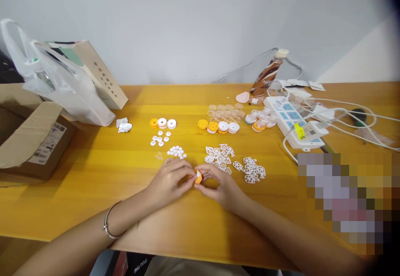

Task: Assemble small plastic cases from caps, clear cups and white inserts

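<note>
Yellow-brown wood forms the table [78,209] under my forearms, carrying the power strip [290,120]. Far left of that strip sits an open cardboard box [46,142]. Left of the strip and nearer me, my left hand [173,180] and right hand [221,184] pinch one orange cap [197,180] between their fingertips. Left of the strip too lie white cut-out pieces [251,170] and, farther left, small white beads [176,152].

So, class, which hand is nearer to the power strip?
Right. The right hand is to the left of the power strip, on its near side; the left hand lies farther left.
</note>
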`<control>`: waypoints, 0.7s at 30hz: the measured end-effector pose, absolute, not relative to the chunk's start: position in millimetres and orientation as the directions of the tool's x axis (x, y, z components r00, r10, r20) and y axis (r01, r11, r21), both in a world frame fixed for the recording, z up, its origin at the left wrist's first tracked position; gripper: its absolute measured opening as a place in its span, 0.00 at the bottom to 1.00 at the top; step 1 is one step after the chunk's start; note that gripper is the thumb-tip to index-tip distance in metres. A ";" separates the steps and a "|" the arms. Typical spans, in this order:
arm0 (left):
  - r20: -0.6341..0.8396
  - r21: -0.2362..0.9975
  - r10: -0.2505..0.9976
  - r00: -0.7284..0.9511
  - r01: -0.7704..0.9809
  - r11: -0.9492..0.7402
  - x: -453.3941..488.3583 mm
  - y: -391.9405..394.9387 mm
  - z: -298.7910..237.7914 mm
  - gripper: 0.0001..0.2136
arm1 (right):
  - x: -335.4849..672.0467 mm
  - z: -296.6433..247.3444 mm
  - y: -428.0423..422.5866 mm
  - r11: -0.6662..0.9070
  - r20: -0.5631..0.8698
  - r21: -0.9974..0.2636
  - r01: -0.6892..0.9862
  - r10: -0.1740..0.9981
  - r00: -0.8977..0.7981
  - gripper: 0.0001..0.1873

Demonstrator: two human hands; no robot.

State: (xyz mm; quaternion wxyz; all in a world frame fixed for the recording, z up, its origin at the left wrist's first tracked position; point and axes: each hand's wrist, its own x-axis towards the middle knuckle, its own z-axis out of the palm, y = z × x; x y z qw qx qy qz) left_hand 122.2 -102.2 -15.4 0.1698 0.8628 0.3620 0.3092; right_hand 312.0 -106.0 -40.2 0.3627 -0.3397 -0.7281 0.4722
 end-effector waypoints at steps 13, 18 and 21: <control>0.483 0.505 0.709 0.514 0.497 -0.705 132.7 -75.3 28.5 0.06 | 314.8 -38.6 -108.3 -0.066 0.005 -0.987 -0.149 0.903 -0.430 0.17; 0.353 0.336 0.658 0.666 0.566 -0.753 181.4 -2.5 41.8 0.10 | 315.3 -37.2 -110.9 -0.104 -0.034 -0.986 -0.134 0.896 -0.444 0.19; 0.221 0.286 0.700 0.679 0.641 -0.712 213.1 33.3 32.1 0.12 | 315.7 -36.6 -112.0 -0.102 -0.031 -0.986 -0.135 0.893 -0.449 0.18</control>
